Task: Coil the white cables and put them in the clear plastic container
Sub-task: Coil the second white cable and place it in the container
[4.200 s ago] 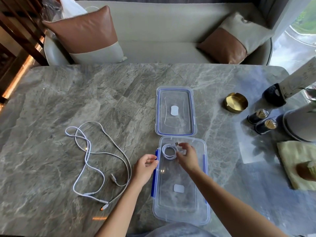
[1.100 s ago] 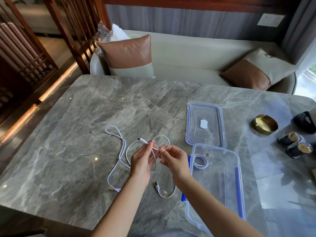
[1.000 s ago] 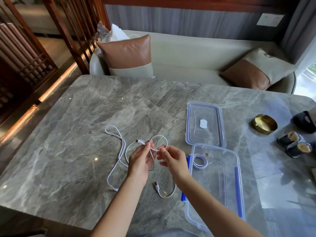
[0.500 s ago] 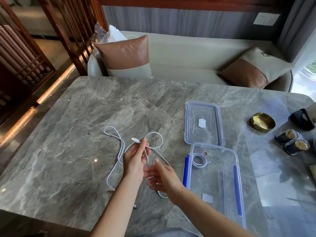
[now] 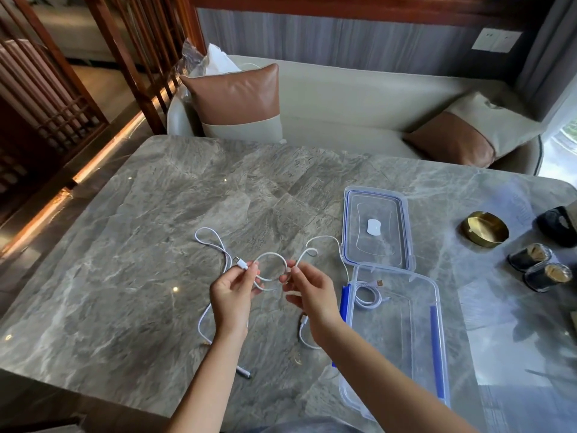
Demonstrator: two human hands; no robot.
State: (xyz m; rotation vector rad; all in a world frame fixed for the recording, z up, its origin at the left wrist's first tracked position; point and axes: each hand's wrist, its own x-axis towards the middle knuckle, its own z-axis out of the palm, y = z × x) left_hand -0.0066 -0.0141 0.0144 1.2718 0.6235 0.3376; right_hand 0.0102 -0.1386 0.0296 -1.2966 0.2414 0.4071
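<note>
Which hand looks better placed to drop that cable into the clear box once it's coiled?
Probably the right hand: it grips the cable loop and is nearer the open container.

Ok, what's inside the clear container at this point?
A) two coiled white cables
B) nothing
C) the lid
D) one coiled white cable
D: a single coiled white cable lies at the far end of the clear container, while the hands hold the other cable above the table.
</note>
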